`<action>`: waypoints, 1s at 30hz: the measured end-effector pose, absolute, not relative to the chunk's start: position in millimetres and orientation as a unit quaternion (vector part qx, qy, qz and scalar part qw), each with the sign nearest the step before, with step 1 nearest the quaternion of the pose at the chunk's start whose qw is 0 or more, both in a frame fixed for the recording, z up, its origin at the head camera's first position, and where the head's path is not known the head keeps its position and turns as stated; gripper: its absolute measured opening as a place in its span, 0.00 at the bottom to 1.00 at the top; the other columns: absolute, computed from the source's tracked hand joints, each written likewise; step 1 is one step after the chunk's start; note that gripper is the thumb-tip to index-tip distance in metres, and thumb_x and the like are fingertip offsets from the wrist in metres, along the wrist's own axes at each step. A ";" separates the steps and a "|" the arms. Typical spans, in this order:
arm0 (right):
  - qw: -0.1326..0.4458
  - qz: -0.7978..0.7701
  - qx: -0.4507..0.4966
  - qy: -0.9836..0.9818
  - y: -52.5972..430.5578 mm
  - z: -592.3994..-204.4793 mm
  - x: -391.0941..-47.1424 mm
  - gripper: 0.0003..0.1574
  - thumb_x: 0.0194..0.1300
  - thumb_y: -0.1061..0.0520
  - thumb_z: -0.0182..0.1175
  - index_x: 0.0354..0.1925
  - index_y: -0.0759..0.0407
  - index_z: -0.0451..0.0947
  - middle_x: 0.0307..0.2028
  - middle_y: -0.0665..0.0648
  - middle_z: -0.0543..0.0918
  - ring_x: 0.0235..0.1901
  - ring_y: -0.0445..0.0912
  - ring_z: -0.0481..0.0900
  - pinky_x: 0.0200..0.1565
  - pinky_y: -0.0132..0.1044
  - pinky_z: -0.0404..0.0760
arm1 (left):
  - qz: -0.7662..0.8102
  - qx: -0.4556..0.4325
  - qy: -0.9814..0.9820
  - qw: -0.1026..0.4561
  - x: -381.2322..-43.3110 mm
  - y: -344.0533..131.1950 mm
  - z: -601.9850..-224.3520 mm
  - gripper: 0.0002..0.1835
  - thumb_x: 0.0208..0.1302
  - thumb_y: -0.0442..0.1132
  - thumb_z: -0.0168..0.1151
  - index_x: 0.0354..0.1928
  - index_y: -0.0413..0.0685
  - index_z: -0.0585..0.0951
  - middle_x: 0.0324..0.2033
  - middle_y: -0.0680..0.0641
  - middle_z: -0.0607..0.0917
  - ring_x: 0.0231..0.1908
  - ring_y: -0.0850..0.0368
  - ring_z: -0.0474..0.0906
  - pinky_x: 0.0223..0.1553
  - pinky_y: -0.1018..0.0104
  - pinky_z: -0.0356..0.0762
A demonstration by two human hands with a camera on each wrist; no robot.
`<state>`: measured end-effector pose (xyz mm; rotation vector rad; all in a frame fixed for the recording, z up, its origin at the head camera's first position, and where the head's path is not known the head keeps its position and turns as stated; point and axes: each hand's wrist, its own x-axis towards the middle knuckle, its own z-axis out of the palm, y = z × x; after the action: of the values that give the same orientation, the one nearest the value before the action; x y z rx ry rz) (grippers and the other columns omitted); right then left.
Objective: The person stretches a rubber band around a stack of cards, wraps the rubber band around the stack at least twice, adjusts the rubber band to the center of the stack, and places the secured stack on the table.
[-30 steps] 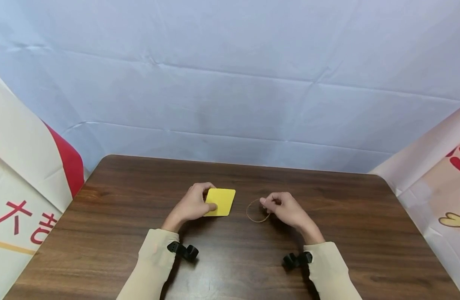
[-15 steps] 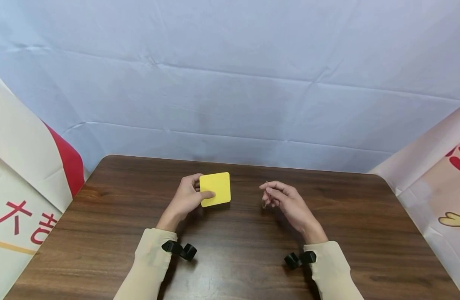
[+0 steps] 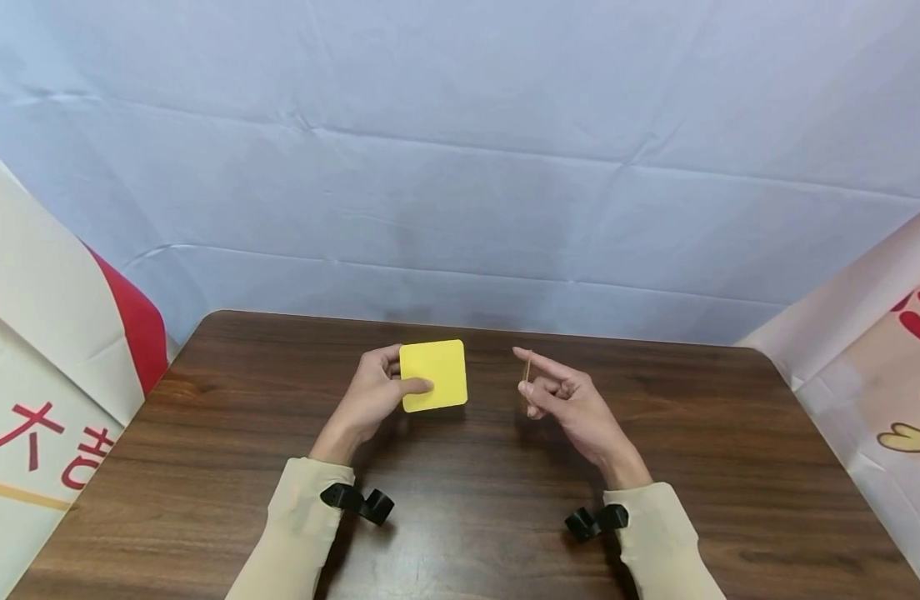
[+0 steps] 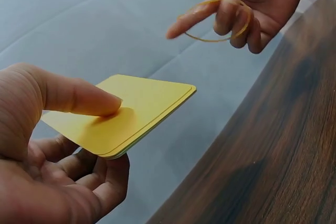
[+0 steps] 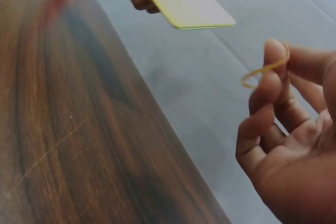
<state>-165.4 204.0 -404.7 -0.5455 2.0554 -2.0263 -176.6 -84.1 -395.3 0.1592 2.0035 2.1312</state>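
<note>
My left hand (image 3: 370, 392) grips a thin stack of square yellow cards (image 3: 447, 362) with rounded corners, thumb flat on the top face and fingers beneath. Several layers, one greenish, show along the stack's edge in the left wrist view. To the right, my right hand (image 3: 576, 408) holds a thin tan rubber band (image 4: 210, 41). The band loops over the outstretched index finger and runs down to the thumb, while the other fingers curl in. Both hands are raised above the table, the band a short distance from the cards.
Beneath the hands lies a dark brown wooden table (image 3: 460, 517) with rounded far corners. A pale blue-grey cloth (image 3: 460, 208) hangs behind it. Printed banners flank the left (image 3: 47, 392) and right (image 3: 902, 375) sides.
The left hand has lifted the cards and tilted them up toward the head camera. The right hand has raised the rubber band, and its index finger has straightened out through the loop.
</note>
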 end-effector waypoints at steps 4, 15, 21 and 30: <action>0.071 -0.647 -0.189 0.736 200.9 -404.4 -164.4 0.39 0.57 0.59 0.67 0.65 0.48 0.66 0.21 0.55 0.76 0.24 0.45 0.71 0.31 0.35 0.74 | 0.742 0.052 0.658 0.116 -176.9 -84.3 -393.4 0.24 0.50 0.23 0.64 0.52 0.37 0.75 0.43 0.37 0.82 0.43 0.47 0.81 0.41 0.57 0.80; 0.061 -0.557 -0.220 0.799 186.2 -387.4 -152.5 0.38 0.49 0.59 0.73 0.57 0.55 0.69 0.27 0.60 0.80 0.21 0.49 0.72 0.22 0.35 0.72 | 0.721 0.065 0.684 0.091 -174.4 -80.9 -390.0 0.24 0.49 0.22 0.64 0.51 0.41 0.74 0.42 0.37 0.80 0.40 0.46 0.81 0.38 0.55 0.80; 0.049 -0.536 -0.219 0.814 177.2 -371.4 -142.3 0.43 0.41 0.61 0.77 0.56 0.58 0.69 0.32 0.65 0.77 0.29 0.52 0.73 0.29 0.36 0.72 | 0.711 0.095 0.691 0.083 -172.6 -80.1 -388.9 0.26 0.48 0.21 0.65 0.51 0.43 0.74 0.40 0.36 0.80 0.37 0.45 0.80 0.36 0.55 0.81; -0.003 -0.505 -0.256 0.824 169.1 -374.4 -137.9 0.58 0.33 0.53 0.81 0.62 0.51 0.64 0.37 0.64 0.66 0.31 0.57 0.67 0.31 0.45 0.69 | 0.731 0.142 0.652 0.140 -168.4 -76.6 -383.5 0.25 0.49 0.22 0.65 0.51 0.42 0.74 0.41 0.36 0.81 0.39 0.44 0.81 0.38 0.53 0.80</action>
<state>-137.9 169.1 -374.4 -0.8064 2.5939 -1.5894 -168.4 -76.6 -383.5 0.4095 1.8839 2.1132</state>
